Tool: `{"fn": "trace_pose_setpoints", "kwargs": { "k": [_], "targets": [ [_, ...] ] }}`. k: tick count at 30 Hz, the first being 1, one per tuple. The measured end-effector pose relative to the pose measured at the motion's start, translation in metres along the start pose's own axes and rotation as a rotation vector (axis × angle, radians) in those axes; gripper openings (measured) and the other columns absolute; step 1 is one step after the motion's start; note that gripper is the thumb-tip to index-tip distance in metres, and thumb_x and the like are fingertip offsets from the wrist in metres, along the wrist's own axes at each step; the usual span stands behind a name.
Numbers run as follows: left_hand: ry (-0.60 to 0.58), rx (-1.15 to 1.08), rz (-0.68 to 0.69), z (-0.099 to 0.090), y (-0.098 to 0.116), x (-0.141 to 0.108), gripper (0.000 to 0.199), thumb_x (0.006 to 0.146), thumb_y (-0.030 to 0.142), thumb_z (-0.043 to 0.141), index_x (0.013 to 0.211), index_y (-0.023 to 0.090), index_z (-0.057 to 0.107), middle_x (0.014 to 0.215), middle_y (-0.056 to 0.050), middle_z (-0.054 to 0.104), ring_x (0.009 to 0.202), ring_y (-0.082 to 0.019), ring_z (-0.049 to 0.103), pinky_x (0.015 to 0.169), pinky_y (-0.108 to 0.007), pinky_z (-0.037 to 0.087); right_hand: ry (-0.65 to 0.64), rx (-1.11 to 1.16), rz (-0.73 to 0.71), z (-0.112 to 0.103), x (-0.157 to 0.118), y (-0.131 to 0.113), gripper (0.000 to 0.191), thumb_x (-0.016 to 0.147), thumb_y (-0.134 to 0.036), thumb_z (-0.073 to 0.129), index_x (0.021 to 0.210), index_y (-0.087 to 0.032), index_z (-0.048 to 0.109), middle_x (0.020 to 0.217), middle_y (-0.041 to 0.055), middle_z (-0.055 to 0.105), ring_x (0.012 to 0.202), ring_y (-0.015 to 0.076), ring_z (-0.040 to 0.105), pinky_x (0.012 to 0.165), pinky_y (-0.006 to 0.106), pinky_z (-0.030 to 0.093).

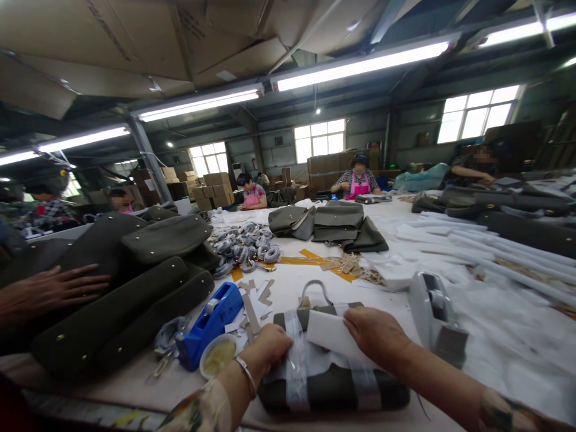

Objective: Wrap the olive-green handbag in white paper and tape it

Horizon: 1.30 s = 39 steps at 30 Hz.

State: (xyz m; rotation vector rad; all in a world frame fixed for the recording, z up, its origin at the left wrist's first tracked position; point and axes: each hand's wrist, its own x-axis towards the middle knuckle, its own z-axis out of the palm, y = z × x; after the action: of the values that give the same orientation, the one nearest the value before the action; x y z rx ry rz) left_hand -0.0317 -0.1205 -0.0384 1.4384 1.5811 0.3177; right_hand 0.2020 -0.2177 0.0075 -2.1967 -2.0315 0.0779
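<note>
In front of me a dark olive handbag (333, 390) lies on the table, its wrapped handle (316, 288) pointing away. Clear plastic strips (296, 372) cross the bag, and white tissue lies over its middle. At the bag's left edge my left hand (272, 347), with a bangle on the wrist, is closed with curled fingers; its fingertips are partly hidden. My right hand (375, 333) pinches a folded white sheet (328, 330) between thumb and fingers above the bag.
A blue tape dispenser (211, 324) and a bowl (219, 355) stand left; a grey tape dispenser (434, 318) stands right. Dark bags (130, 312) pile at left, under another person's hand (67, 288). Coiled straps (245, 243), more bags (335, 222) and white wrapping (508, 324) lie around. Co-workers sit beyond.
</note>
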Motion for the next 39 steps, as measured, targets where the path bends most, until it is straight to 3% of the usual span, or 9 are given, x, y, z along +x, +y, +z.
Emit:
{"fn": "trace_pose_setpoints", "kwargs": {
  "k": [6,12,23,28,32,39],
  "targets": [
    [-0.019,-0.045,-0.039,-0.007,-0.006,-0.003,0.019,0.076,0.015,0.061,0.060,0.018,0.052,0.045,0.003,0.049,0.034,-0.007,0.036,0.039,-0.020,0.026,-0.014,-0.046,-0.054,-0.014,0.006,-0.018,0.027,0.095,-0.025,0.047,0.091,-0.017,0.073,0.093,0.0159,0.075,0.088,0.0319,0.072,0.073,0.039,0.050],
    [-0.060,-0.073,-0.024,-0.010,-0.010,-0.006,0.024,0.076,0.024,0.067,0.057,0.016,0.054,0.047,0.002,0.051,0.035,-0.006,0.039,0.038,-0.019,0.025,-0.053,-0.024,-0.018,-0.014,0.013,-0.035,0.028,0.091,-0.024,0.050,0.090,-0.017,0.077,0.091,0.0185,0.076,0.088,0.0341,0.073,0.075,0.042,0.052],
    [-0.075,-0.136,-0.056,-0.014,-0.010,-0.008,0.027,0.083,0.019,0.063,0.058,0.017,0.051,0.043,0.003,0.048,0.034,-0.007,0.037,0.036,-0.018,0.024,-0.228,0.150,0.054,0.003,0.017,-0.017,0.024,0.080,-0.018,0.057,0.083,-0.019,0.081,0.087,0.0128,0.078,0.082,0.0259,0.071,0.067,0.031,0.044],
    [-0.177,-0.193,-0.192,-0.021,-0.003,-0.002,0.033,0.088,0.018,0.057,0.057,0.016,0.048,0.048,0.005,0.047,0.039,-0.005,0.042,0.039,-0.016,0.028,-0.207,0.148,0.041,-0.001,0.013,-0.010,0.023,0.082,-0.021,0.056,0.082,-0.020,0.080,0.088,0.0118,0.078,0.084,0.0252,0.071,0.069,0.031,0.042],
    [-0.220,-0.195,-0.287,-0.026,0.003,0.006,0.034,0.095,0.029,0.060,0.065,0.015,0.053,0.058,0.006,0.052,0.044,-0.005,0.045,0.042,-0.016,0.035,-0.149,0.099,0.043,-0.006,0.010,-0.012,0.024,0.086,-0.027,0.055,0.084,-0.021,0.078,0.092,0.0125,0.077,0.089,0.0273,0.071,0.071,0.032,0.044],
    [-0.058,-0.189,-0.302,0.003,-0.002,0.005,0.027,0.097,0.041,0.061,0.093,0.013,0.062,0.077,0.002,0.061,0.058,-0.008,0.055,0.052,-0.021,0.049,-0.140,0.018,0.054,-0.007,0.009,-0.018,0.028,0.089,-0.030,0.052,0.089,-0.020,0.077,0.094,0.0145,0.077,0.090,0.0300,0.072,0.072,0.035,0.046]
  ]
}}
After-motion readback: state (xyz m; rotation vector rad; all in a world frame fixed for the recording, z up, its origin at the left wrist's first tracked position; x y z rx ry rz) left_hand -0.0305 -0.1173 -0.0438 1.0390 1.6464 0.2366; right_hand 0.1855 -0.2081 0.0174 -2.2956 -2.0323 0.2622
